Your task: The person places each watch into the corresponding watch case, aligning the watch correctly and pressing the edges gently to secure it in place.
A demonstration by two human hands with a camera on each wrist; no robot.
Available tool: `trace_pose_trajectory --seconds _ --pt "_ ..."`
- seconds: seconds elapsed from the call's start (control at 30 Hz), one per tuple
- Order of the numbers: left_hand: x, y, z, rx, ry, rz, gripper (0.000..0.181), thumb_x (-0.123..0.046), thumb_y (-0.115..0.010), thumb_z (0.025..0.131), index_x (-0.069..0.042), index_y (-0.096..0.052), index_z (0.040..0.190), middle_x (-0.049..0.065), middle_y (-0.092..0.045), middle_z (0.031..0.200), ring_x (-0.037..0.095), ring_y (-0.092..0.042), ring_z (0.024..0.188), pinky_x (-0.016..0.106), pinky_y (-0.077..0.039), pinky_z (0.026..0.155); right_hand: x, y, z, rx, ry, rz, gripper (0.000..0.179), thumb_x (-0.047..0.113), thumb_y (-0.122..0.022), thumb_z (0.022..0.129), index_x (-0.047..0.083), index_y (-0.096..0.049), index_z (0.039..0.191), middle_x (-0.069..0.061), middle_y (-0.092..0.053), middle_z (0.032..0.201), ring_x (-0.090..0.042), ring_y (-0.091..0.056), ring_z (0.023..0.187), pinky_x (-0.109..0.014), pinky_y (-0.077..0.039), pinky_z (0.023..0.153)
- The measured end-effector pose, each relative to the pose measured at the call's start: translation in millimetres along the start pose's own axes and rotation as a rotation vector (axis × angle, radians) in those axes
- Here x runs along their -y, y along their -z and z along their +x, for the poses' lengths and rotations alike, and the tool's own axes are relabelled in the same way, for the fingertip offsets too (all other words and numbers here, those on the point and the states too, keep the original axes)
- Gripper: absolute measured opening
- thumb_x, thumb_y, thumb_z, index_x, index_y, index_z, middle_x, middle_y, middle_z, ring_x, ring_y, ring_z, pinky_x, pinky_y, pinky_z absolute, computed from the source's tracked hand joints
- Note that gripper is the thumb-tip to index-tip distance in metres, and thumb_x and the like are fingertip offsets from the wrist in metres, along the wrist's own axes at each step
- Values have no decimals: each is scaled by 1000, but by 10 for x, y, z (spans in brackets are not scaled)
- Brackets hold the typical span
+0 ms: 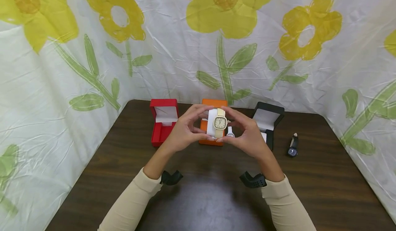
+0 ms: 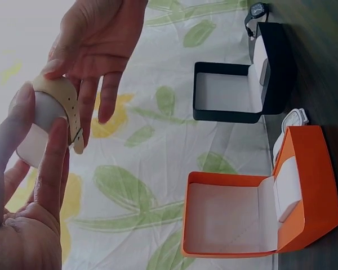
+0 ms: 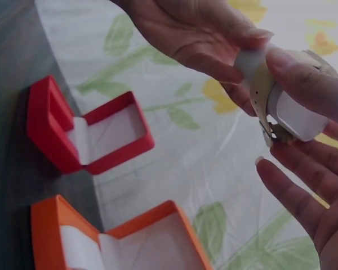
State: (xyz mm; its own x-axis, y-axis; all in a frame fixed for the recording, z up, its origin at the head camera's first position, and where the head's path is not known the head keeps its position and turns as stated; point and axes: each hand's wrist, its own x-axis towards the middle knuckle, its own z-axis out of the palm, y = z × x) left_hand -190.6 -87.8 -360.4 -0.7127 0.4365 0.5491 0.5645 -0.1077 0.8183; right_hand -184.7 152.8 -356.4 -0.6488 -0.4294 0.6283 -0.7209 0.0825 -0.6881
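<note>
Both hands hold a cream watch [image 1: 220, 122] wrapped round a white cushion [image 1: 211, 121], raised above the table in front of the orange box. My left hand [image 1: 184, 129] grips the cushion from the left, thumb below and fingers above. From the right, my right hand [image 1: 250, 134] pinches the watch at its strap, thumb low and forefinger high. The square dial faces the head camera. In the left wrist view the strap [image 2: 72, 107] curves round the cushion [image 2: 45, 109], its punched end hanging loose beside the fingers.
Open boxes stand along the table's back: a red box [image 1: 164, 102], an orange box [image 1: 214, 102] and a black box [image 1: 275, 108]. A white watch [image 2: 293, 120] lies beside the orange one. A black-strapped watch [image 1: 292, 146] lies at the right. Behind hangs a flowered cloth [image 1: 173, 69].
</note>
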Motion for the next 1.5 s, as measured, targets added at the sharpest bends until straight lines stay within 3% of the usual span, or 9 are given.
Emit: trace_pose_trajectory --seconds 0.23,0.4,0.6,0.73,0.83,1.0,1.27,1.5 --pt "-10 -16 8 6 -7 24 78 9 -84 76 -11 -54 145 4 -49 137 27 -61 116 42 -63 74 24 6 -8 -2 -23 -15 92 -13 -88 67 6 -50 149 -11 -57 143 -21 -59 122 -34 -57 92" --pt "3 -24 21 8 -17 31 77 8 -84 77 -11 -54 146 4 -49 137 32 -60 117 42 -63 73 42 30 -5 15 -28 -22 93 -12 -88 69 7 -48 151 -9 -56 145 -21 -58 123 -37 -57 93" --pt "1 -21 18 9 -2 37 75 6 -83 78 -12 -54 145 3 -48 137 34 -59 117 41 -63 74 88 89 16 8 -16 9 90 -20 -84 67 1 -50 148 -13 -54 147 -22 -60 125 -46 -57 93" --pt "0 -29 23 14 12 32 74 6 -83 79 -13 -54 145 1 -48 139 31 -59 117 42 -62 75 213 75 47 -3 -21 12 83 -21 -82 69 -6 -51 144 -21 -54 145 -19 -62 121 -44 -58 91" --pt "-5 -42 30 23 14 29 75 6 -83 79 -13 -54 145 1 -48 140 28 -60 117 42 -62 76 301 55 66 -5 -35 1 76 -20 -82 70 -10 -53 140 -24 -56 140 -20 -64 116 -36 -59 89" --pt "-7 -61 27 27 17 32 75 6 -82 79 -12 -54 146 3 -48 140 27 -59 117 41 -62 75 344 36 74 -18 -59 -8 69 -21 -80 72 -10 -57 136 -23 -61 134 -20 -65 110 -28 -58 87" --pt "16 -78 5 22 9 55 75 5 -83 79 -11 -54 146 3 -48 140 28 -59 118 40 -62 75 325 1 64 -38 -78 -37 67 -18 -82 72 -9 -59 135 -23 -63 132 -35 -64 106 -28 -60 83" --pt "24 -80 -7 18 -16 63 75 5 -84 78 -12 -55 145 3 -48 140 28 -59 118 40 -63 74 123 -8 28 -57 -105 -21 70 -15 -83 74 3 -61 138 -11 -65 133 -18 -67 105 -38 -62 80"
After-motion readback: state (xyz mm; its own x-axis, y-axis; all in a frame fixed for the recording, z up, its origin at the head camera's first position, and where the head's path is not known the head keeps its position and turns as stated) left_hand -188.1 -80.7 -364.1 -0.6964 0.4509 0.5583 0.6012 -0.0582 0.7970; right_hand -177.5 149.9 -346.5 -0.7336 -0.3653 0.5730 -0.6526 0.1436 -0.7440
